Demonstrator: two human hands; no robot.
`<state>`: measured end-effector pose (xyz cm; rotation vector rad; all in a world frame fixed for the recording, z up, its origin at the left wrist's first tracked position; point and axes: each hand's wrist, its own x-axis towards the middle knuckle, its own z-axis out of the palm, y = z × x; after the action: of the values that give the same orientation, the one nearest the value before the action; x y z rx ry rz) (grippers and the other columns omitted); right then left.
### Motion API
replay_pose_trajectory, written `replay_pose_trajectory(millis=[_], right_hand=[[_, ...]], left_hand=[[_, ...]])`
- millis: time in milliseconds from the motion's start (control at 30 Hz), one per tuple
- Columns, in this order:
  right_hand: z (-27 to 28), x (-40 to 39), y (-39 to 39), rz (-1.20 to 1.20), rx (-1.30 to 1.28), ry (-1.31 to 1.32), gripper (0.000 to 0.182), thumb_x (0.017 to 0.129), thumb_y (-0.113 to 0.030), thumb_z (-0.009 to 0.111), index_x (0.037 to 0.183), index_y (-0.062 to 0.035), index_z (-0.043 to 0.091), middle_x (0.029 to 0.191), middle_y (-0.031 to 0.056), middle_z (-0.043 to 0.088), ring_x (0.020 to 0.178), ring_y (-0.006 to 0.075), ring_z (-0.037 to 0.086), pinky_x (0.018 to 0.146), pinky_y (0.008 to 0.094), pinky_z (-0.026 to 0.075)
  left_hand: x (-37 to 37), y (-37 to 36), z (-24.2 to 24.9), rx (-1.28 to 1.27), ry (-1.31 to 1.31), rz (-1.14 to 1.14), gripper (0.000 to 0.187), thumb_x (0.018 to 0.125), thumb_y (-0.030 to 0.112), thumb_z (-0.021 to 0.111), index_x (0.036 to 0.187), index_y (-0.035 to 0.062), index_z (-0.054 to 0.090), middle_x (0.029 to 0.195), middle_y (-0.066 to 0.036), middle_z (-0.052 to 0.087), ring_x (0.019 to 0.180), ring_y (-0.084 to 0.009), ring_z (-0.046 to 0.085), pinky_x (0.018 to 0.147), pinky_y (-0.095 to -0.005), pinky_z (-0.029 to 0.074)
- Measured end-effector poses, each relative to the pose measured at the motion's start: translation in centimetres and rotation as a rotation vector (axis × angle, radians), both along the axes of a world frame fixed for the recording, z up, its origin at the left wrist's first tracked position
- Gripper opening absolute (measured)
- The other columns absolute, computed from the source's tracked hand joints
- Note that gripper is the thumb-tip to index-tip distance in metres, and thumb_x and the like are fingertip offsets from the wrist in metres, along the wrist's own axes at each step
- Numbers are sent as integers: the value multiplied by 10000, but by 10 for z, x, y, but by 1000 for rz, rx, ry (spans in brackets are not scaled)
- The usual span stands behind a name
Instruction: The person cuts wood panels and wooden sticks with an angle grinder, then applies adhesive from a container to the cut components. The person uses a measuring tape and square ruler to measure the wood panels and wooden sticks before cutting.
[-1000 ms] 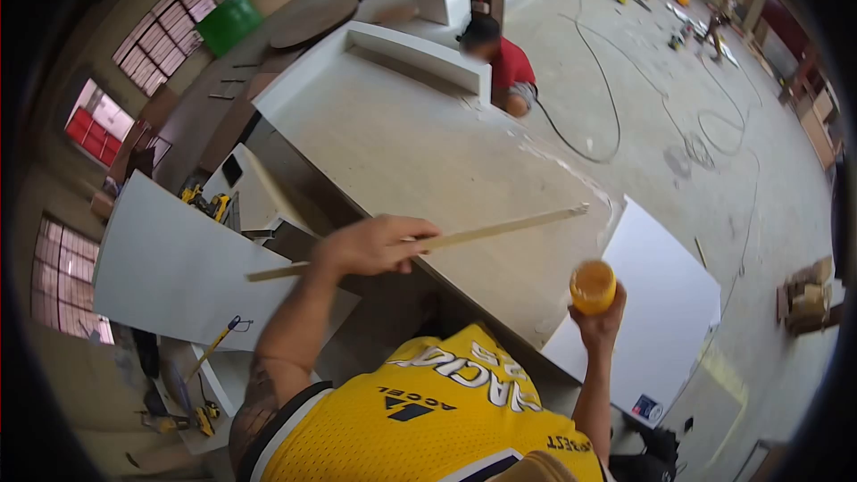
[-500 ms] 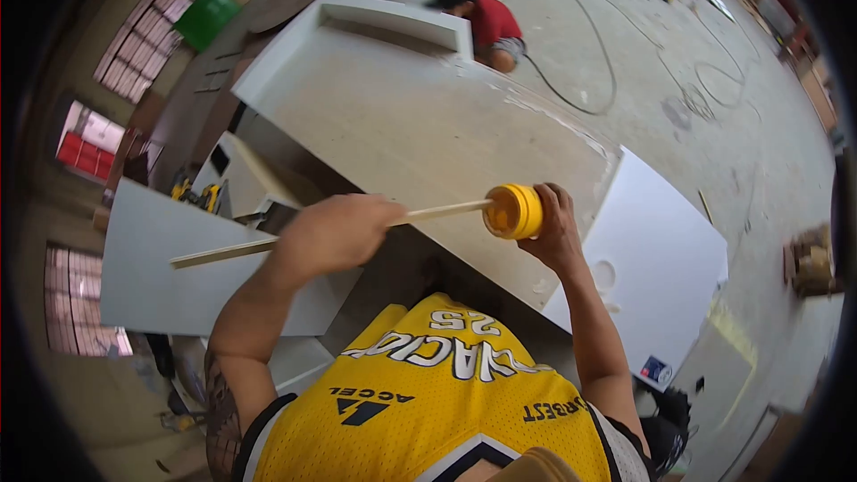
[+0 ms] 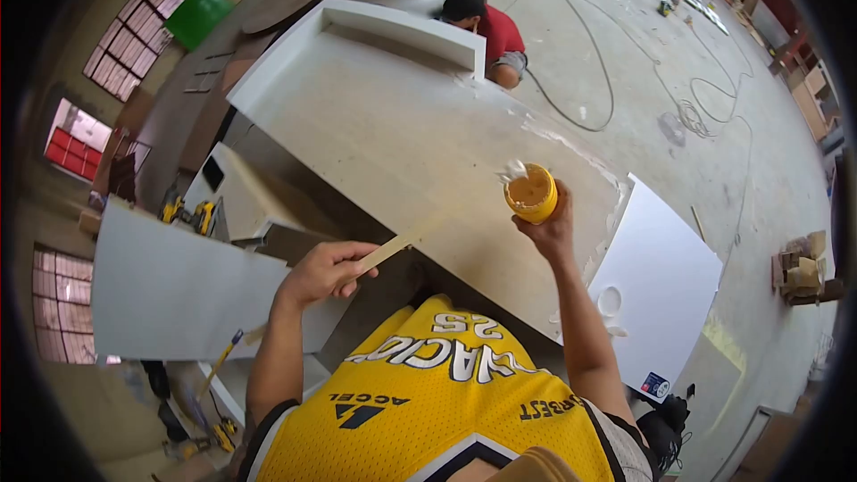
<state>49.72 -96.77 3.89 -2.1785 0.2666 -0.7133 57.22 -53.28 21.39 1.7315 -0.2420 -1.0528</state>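
A thin wooden stick (image 3: 393,248) is held in my left hand (image 3: 328,273), its fingers closed round the near end. Its far part is blurred and points up and right toward the jar. My right hand (image 3: 555,225) grips a yellow jar (image 3: 536,207) from the right side, tilted so that its opening faces me. White material hangs at the jar's upper left rim. Both hands are over the near part of a large wooden panel (image 3: 402,143) with a raised white edge piece at its far end.
Another person (image 3: 500,40) crouches beyond the panel's far edge. A white board (image 3: 656,259) lies at the right, a grey board (image 3: 178,281) at the left. Yellow power tools (image 3: 203,217) sit beyond the grey board. A hose (image 3: 607,80) curls over the floor.
My left hand has moved down and turned palm-up, with the stick now angled up to the right. The jar has tipped so that its opening shows, with white material at its rim.
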Motion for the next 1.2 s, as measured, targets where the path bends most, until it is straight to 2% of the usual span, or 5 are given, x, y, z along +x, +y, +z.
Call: replay_pose_trajectory(millis=[167,433,533,833,1200], right_hand=[[-40,64,44,-174,499,-97,918,723,-244,985,1458,-31,478,1362,154,570,1268,326,590,1133,439,464],[-136,101,74,-407,349,-116,942,825,-110,961,1571,-57,387,1534,126,542,1376,269,575,1190,425,468],[-147,100,74,-357,388,-153,902,849,-123,944,1565,-39,401,1532,130,553,1368,275,584,1183,429,476],[-152,96,77,-410,456,-84,810,854,-129,930,1510,-11,470,1462,154,611,1304,296,627,1147,424,509],[-152,92,77,-480,379,4,815,826,-143,937,1486,10,484,1448,172,622,1289,316,633,1128,438,526]], left_hand=[[49,40,-48,-284,64,321,394,1066,100,600,1443,-4,655,1046,-89,744,607,-102,603,542,-229,474],[223,86,-167,-390,-263,835,273,1114,139,548,1358,20,581,1117,-78,678,657,-113,627,532,-275,496],[309,97,-208,-219,-344,1077,266,1111,138,550,1354,35,581,1072,-74,671,674,-101,623,526,-269,491],[462,108,-271,495,-521,1357,344,1035,136,592,1357,16,590,1251,-283,720,1156,-457,717,994,-520,579],[491,127,-275,738,-464,1293,339,1060,39,523,1398,15,514,1300,-334,662,1180,-472,710,951,-526,615]])
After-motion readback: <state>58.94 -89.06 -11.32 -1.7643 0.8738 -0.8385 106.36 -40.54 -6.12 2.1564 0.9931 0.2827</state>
